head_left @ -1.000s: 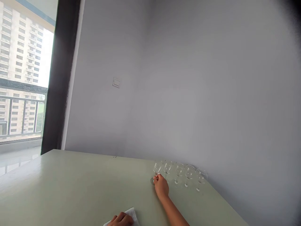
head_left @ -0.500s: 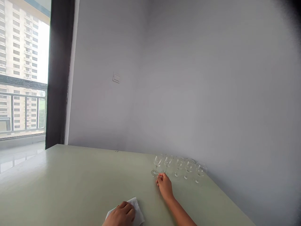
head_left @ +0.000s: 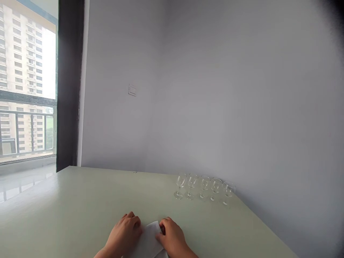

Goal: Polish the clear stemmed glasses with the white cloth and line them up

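Note:
A white cloth [head_left: 149, 240] lies at the near edge of the table, between my two hands. My right hand [head_left: 172, 234] is closed on the cloth's right side, thumb and fingers pinching it. At the cloth's left edge is my left hand [head_left: 125, 231], fingers curled and slightly blurred; whether it grips the cloth is hard to tell. Several clear stemmed glasses stand upright in a row at the table's back right, beyond both hands; the leftmost glass [head_left: 181, 182] and the rightmost glass [head_left: 228, 190] mark its ends.
The pale green table [head_left: 88, 204] meets a grey wall [head_left: 201, 107] behind the glasses. A white switch [head_left: 132, 90] is on the wall. At the left are a dark door frame [head_left: 70, 89] and a balcony railing [head_left: 32, 132].
My right hand has left the foot of the leftmost glasses and come back to the cloth. My left hand has shifted to the cloth's left side, uncovering its middle.

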`<state>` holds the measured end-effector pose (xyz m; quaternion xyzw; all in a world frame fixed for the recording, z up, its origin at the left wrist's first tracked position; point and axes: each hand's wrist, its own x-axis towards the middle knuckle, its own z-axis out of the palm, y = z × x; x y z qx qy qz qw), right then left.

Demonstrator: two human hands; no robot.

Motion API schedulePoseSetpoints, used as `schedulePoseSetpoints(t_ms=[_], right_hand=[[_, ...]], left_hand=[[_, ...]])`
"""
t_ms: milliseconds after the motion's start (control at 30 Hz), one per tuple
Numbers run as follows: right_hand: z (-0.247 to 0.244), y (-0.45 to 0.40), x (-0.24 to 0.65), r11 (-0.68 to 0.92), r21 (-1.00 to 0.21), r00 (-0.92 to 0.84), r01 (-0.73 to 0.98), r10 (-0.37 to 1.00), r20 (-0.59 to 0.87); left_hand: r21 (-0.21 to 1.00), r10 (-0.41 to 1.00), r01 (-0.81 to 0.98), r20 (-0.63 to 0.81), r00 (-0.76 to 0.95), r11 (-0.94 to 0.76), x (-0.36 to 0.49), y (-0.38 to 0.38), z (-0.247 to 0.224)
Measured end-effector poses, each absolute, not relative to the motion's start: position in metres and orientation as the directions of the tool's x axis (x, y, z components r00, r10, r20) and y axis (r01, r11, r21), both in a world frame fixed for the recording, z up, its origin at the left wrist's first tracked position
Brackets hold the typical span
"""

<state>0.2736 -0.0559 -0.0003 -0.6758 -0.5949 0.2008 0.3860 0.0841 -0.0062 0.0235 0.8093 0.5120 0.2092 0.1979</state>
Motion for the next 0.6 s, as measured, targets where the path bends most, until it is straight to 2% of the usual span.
schedulePoseSetpoints(t_ms=[100, 233, 367, 467, 533, 600], right_hand=[[0.001, -0.052, 0.271, 0.013, -0.836, 0.237, 0.549, 0.956, 0.171], [0.005, -0.051, 0.278, 0.048, -0.951, 0.167, 0.306, 0.98, 0.103], [0.018, -0.064, 0.288, 0.026, -1.0, -0.04, 0.011, 0.999, 0.026], [0.029, -0.074, 0.292, -0.004, -0.979, -0.264, -0.202, 0.963, 0.05], [0.03, -0.074, 0.294, 0.023, -0.981, -0.308, -0.19, 0.948, 0.082], [0.028, -0.07, 0.296, 0.055, -0.989, -0.248, -0.135, 0.965, 0.087]], left_hand=[[0.565, 0.901, 0.716, 0.128, 0.415, -0.41, 0.087, -0.009, 0.021], [0.682, 0.909, 0.641, 0.087, 0.407, -0.352, 0.093, -0.01, 0.022], [0.824, 0.904, 0.483, 0.079, 0.421, -0.297, 0.101, -0.014, 0.03], [0.891, 0.891, 0.361, 0.096, 0.443, -0.276, 0.105, -0.021, 0.038], [0.918, 0.885, 0.3, 0.101, 0.454, -0.259, 0.106, -0.025, 0.04], [0.939, 0.873, 0.239, 0.109, 0.474, -0.247, 0.106, -0.026, 0.04]])
